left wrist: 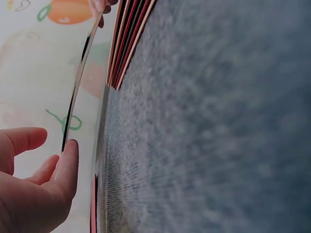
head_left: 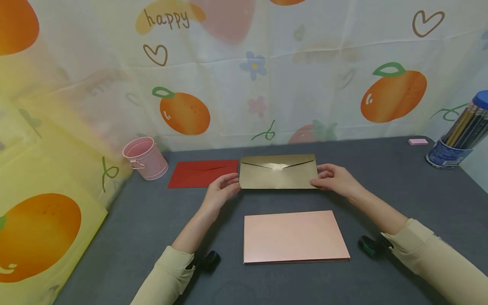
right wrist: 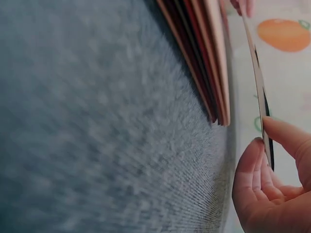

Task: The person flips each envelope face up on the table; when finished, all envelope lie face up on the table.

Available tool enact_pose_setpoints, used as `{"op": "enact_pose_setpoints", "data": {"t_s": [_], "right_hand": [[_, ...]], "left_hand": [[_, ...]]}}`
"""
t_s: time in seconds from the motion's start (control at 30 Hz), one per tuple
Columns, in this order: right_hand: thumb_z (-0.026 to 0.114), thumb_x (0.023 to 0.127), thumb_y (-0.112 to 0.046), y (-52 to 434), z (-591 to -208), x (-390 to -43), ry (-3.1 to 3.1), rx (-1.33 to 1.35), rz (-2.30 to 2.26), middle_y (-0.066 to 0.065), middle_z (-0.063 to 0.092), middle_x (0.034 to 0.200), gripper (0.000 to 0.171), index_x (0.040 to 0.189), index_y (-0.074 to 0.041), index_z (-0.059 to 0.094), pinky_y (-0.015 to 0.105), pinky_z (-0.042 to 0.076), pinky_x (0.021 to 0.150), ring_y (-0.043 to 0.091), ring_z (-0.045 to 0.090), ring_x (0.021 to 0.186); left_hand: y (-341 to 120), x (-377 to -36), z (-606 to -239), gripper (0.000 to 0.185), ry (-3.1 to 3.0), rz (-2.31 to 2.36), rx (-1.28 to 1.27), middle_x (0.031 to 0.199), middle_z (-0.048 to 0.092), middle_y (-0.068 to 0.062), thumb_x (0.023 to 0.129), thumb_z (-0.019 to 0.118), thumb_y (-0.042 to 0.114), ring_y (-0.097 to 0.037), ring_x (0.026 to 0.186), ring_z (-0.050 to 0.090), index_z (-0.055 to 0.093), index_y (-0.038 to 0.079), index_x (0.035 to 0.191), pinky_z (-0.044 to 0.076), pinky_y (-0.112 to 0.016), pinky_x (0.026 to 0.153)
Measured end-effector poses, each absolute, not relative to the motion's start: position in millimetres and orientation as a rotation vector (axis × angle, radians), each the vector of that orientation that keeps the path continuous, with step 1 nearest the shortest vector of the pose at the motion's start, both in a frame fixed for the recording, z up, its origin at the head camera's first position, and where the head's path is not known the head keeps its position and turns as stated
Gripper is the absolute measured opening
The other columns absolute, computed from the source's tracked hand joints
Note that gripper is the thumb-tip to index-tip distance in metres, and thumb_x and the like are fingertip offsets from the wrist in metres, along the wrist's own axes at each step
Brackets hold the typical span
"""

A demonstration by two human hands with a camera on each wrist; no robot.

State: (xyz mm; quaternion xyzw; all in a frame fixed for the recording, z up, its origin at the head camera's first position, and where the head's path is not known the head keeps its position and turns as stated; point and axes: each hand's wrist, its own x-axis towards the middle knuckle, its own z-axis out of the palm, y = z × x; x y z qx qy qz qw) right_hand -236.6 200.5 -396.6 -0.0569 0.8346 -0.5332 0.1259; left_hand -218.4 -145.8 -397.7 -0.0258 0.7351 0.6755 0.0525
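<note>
A gold envelope (head_left: 277, 173), its pointed flap face up, is held off the table between both hands. At its right edge, my right hand (head_left: 337, 180) pinches it, thumb on top and fingers beneath in the right wrist view. My left hand (head_left: 221, 191) is at the left edge; in the left wrist view its fingertips touch the envelope (left wrist: 77, 92) from below, while the thumb stands apart from it. Left of the gold envelope a red envelope (head_left: 202, 173) lies flat. Nearer the front lies a stack of envelopes with a pink one (head_left: 293, 237) on top; darker and red layers show from the side.
A pink bucket (head_left: 146, 159) stands at the back left of the grey table (head_left: 152, 237). At the back right are a pink eraser-like block (head_left: 418, 142) and a blue-lidded tub of pencils (head_left: 451, 152). A fruit-printed curtain (head_left: 228, 84) hangs behind.
</note>
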Motion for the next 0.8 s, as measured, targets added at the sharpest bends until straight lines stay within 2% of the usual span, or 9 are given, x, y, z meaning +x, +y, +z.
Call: {"op": "enact_pose_setpoints", "data": {"t_s": [0.13,0.37,0.6,0.8], "right_hand": [[0.074,0.088,-0.027,196.2,-399.9,-244.8,2.482,-0.133,-1.503,0.017,0.066,0.11,0.071,0.143,0.004,0.04,0.037,0.054,0.083,0.022,0.066,0.089],[0.074,0.088,-0.025,188.2,-402.5,-254.7,2.567,-0.138,-1.423,0.021,0.066,0.113,0.067,0.139,0.005,0.044,0.043,0.053,0.086,0.024,0.07,0.085],[0.073,0.089,-0.023,186.2,-402.6,-259.2,2.626,-0.145,-1.358,0.019,0.067,0.108,0.062,0.137,0.006,0.047,0.045,0.052,0.087,0.023,0.071,0.082],[0.072,0.089,-0.022,186.0,-402.4,-261.3,2.62,-0.151,-1.354,0.017,0.068,0.103,0.061,0.137,0.007,0.047,0.04,0.055,0.082,0.023,0.071,0.081]], "left_hand": [[-144.9,-225.8,-400.1,0.043,2.21,2.066,-0.101,0.13,0.056,-0.023,0.095,0.061,0.004,-0.031,0.118,0.057,0.052,-0.003,0.136,0.046,-0.037,0.099],[-144.3,-232.7,-403.6,0.045,2.201,2.059,-0.111,0.138,0.05,-0.022,0.097,0.058,0.006,-0.031,0.128,0.049,0.047,-0.004,0.139,0.04,-0.038,0.106],[-140.2,-232.6,-402.3,0.046,2.246,2.007,-0.102,0.144,0.045,-0.018,0.098,0.056,0.012,-0.03,0.13,0.046,0.046,-0.003,0.141,0.036,-0.038,0.109],[-134.5,-228.9,-400.1,0.047,2.373,1.848,-0.116,0.143,0.048,-0.015,0.099,0.053,0.022,-0.03,0.129,0.047,0.048,0.002,0.142,0.034,-0.045,0.11]]}}
